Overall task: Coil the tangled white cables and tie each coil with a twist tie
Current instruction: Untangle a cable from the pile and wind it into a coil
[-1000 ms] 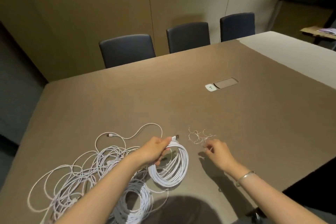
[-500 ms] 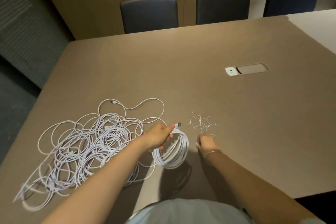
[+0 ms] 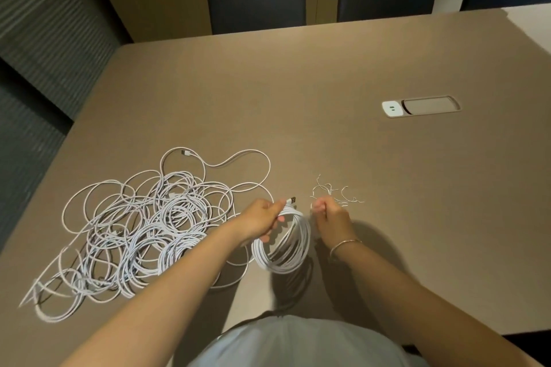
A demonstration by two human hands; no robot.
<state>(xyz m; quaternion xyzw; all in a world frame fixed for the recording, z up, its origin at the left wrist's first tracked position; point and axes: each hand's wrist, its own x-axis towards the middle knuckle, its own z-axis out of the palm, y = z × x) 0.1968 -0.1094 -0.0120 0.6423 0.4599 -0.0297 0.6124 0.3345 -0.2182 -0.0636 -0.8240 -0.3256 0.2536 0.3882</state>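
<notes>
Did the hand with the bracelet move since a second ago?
Yes. The right hand pulled back from the twist ties on the table, drew toward the cable coil, and now pinches one tie.

Her left hand [image 3: 262, 222] grips a neat coil of white cable [image 3: 283, 243], held up off the brown surface [image 3: 328, 74]. Her right hand [image 3: 329, 214] pinches a twist tie [image 3: 313, 207] just beside the little pile of ties [image 3: 337, 194]. A tangled heap of cables [image 3: 140, 226] sprawls to the left.
</notes>
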